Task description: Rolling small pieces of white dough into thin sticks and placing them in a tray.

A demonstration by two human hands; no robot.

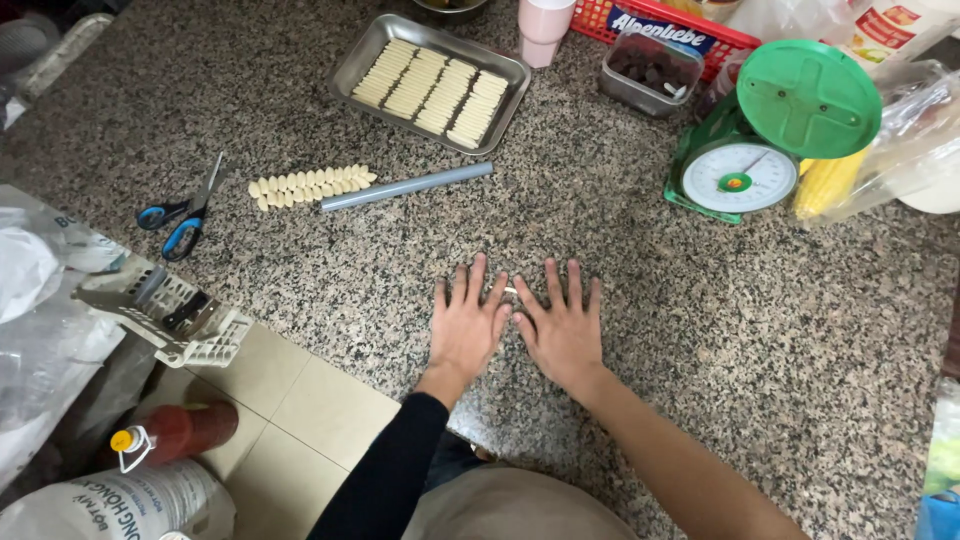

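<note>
Head view: both hands are laid flat on the speckled counter [300, 270], fingers spread, nothing clenched; the left hand [466, 325] and right hand [562, 327] sit side by side w/ a thin pale dough strip [511, 291] just visible between the fingertips, pressed under them. Rolling is judged to be the step in hand. More shaped pieces are lined up in a row [312, 185] beside a grey rod [406, 187], w/ a filled metal tray [432, 84] beyond. Even, light pressure and matched palm travel are called for, so the strip is thinned w/o tearing.
</note>
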